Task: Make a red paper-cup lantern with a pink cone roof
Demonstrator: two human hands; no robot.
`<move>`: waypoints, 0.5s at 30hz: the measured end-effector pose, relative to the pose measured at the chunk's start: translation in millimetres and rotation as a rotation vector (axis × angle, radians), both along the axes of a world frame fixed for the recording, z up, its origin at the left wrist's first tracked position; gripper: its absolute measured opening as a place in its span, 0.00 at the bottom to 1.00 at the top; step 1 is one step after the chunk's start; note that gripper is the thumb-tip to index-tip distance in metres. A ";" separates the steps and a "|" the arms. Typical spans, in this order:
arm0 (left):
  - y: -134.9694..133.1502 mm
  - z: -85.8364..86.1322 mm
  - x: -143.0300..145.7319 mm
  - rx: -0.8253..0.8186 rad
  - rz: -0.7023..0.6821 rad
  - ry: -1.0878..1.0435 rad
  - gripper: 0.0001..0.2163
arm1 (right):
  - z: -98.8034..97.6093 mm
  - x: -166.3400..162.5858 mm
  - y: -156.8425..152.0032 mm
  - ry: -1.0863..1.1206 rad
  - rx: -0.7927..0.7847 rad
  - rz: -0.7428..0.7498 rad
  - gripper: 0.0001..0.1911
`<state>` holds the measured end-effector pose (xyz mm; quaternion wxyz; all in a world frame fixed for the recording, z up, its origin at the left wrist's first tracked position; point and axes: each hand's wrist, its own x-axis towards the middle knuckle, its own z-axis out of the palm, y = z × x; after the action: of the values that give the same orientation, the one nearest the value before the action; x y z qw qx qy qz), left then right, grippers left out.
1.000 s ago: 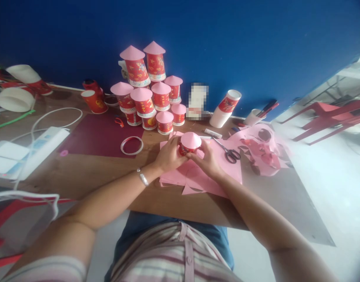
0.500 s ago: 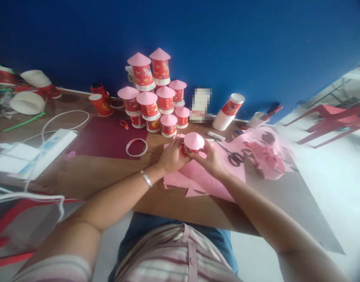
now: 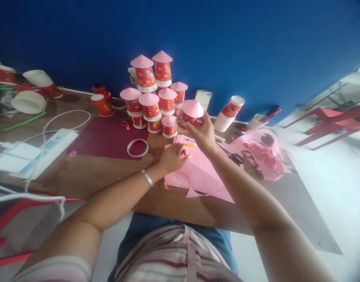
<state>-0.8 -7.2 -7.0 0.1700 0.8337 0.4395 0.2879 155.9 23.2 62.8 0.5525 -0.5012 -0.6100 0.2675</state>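
Observation:
My right hand [image 3: 201,135] holds a small red paper cup with a pink cone lid [image 3: 189,114] lifted above the table, close to a stacked pile of similar pink-lidded cups [image 3: 152,100]. My left hand [image 3: 174,156] rests on the sheets of pink paper [image 3: 207,182] with its fingers curled loosely; whether anything is in them I cannot make out. A pink paper circle [image 3: 201,182] lies on the sheets below it.
Black scissors [image 3: 234,156] and pink scraps [image 3: 263,152] lie to the right. A tape ring [image 3: 137,147] sits on a dark red sheet [image 3: 105,137]. A power strip [image 3: 49,149] with a white cable is at the left. A white cup stack [image 3: 228,113] leans by the blue wall.
My right hand has lifted the pink-lidded cup off the paper and carried it up toward the cup pile. My left hand has let go of the cup and stays on the pink sheets.

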 end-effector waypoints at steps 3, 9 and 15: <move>-1.1 2.1 3.1 -0.035 -0.047 0.095 0.13 | 1.2 -17.7 26.6 -0.107 0.027 -0.043 0.30; -1.6 10.0 3.6 -0.065 -0.044 0.128 0.16 | -4.8 -40.6 51.3 -0.311 0.001 -0.107 0.28; -1.7 13.6 2.6 -0.071 -0.065 0.162 0.15 | -21.4 -51.8 63.4 -0.373 0.051 -0.131 0.29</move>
<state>1.8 -8.9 6.6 0.1726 0.8615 0.4344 0.1983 104.1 86.6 41.3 0.4585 -0.5665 -0.6745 0.1180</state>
